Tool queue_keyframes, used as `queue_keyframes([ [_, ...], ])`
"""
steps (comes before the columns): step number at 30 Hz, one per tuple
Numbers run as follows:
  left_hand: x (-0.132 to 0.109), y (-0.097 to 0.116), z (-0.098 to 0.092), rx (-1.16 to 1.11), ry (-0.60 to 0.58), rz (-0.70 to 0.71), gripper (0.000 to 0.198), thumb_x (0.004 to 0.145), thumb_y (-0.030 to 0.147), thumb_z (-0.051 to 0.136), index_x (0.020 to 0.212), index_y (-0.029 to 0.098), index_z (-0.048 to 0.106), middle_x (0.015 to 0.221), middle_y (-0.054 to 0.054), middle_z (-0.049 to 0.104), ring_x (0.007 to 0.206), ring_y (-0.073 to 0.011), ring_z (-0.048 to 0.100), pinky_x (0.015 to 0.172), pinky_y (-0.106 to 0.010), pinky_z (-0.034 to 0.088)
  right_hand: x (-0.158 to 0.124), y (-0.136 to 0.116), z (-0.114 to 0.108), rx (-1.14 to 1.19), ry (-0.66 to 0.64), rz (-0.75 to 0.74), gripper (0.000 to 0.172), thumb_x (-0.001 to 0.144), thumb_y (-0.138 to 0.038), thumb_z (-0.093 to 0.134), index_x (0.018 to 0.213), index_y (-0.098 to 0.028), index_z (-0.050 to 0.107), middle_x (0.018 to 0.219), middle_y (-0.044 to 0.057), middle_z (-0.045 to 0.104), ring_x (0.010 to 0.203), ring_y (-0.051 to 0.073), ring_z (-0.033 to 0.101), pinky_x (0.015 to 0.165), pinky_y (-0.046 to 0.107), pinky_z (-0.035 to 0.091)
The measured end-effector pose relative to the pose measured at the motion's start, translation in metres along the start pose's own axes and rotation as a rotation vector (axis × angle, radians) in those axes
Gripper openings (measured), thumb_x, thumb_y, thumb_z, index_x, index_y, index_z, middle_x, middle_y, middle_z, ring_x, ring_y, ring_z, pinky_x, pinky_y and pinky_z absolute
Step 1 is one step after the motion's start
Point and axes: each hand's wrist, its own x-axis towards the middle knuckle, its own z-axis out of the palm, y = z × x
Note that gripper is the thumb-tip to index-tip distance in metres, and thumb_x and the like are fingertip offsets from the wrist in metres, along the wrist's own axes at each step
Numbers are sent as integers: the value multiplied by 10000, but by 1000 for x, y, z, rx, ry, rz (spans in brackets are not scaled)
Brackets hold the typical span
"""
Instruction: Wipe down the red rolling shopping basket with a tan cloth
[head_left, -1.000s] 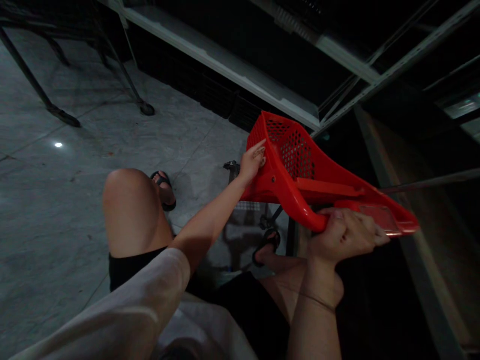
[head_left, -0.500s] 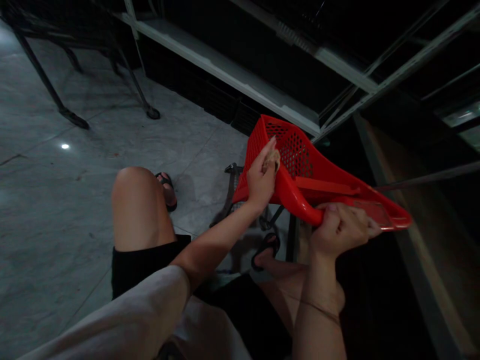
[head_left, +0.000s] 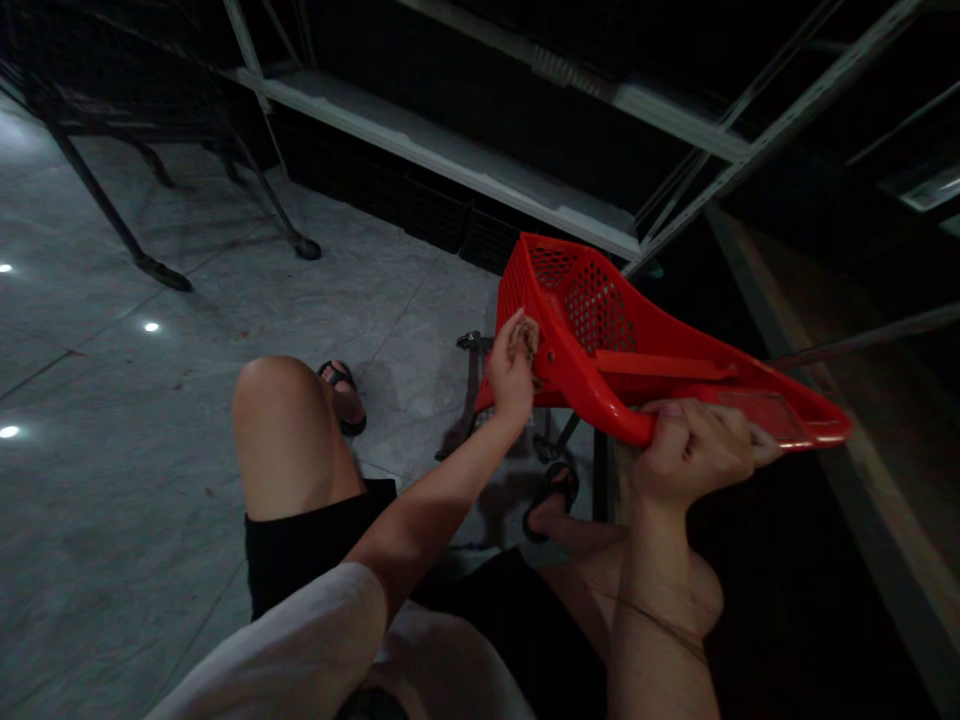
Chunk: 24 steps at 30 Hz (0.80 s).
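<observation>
A red plastic shopping cart point(head_left: 697, 362) with a perforated basket stands in front of me, its handle side facing me. My right hand point(head_left: 694, 448) is wrapped round the end of its curved red handle. In my left hand point(head_left: 512, 372) is a small crumpled tan rag point(head_left: 528, 340), pressed against or very close to the outer side of the basket rim. The fingers partly cover the rag. Below the basket, the cart's dark legs and casters show in part.
White metal shelving point(head_left: 450, 160) runs behind the cart, with dark crates point(head_left: 435, 215) under its lowest shelf. At upper left stands a dark wheeled frame point(head_left: 112, 215) on the grey tiled floor point(head_left: 112, 500). A wooden ledge point(head_left: 847, 400) lies at right. My sandalled feet are beside the cart.
My left hand with the rag has moved slightly left and down, from the rim's top to its outer side. My right hand keeps its hold. The whole view has shifted a little.
</observation>
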Motion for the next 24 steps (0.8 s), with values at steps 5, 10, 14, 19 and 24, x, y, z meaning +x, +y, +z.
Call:
queue_keyframes([
  [5, -5, 22, 23, -25, -138, 245, 289, 1015, 194, 554, 1213, 295, 738, 1465, 9, 671, 1483, -198, 509, 1325, -428, 294, 0, 0, -1, 8, -19, 34, 241, 788, -272, 530, 575, -236, 637, 497, -21, 598, 610, 187, 563, 850, 459, 337],
  [10, -10, -55, -44, 127, 63, -194, 310, 1002, 141, 496, 1118, 282, 747, 1383, 5, 721, 1383, -196, 583, 1261, -449, 368, -4, 1, 0, 17, -14, 33, 241, 783, -265, 499, 599, -260, 654, 519, 15, 589, 631, 226, 558, 883, 528, 354],
  [14, -8, -87, -64, 140, 215, -298, 293, 1063, 195, 448, 1244, 239, 674, 1425, -32, 696, 1374, -195, 570, 1256, -467, 355, -5, 1, 3, 0, 17, 39, 262, 779, -289, 488, 580, -261, 656, 494, 20, 574, 614, 225, 545, 881, 527, 355],
  [19, 5, -21, -8, 47, 170, -175, 352, 1072, 213, 428, 1387, 236, 585, 1541, -40, 606, 1402, -168, 578, 1237, -375, 425, -1, -3, 6, 36, 28, 43, 289, 791, -302, 497, 558, -235, 654, 480, -1, 580, 610, 187, 524, 890, 490, 340],
  [24, -15, 58, 17, 101, -361, 254, 318, 1042, 283, 486, 1259, 361, 704, 1396, 32, 704, 1396, -243, 593, 1244, -450, 431, 3, -5, 4, 22, -59, 53, 327, 844, -295, 461, 564, -224, 614, 502, -3, 575, 597, 180, 523, 897, 492, 356],
])
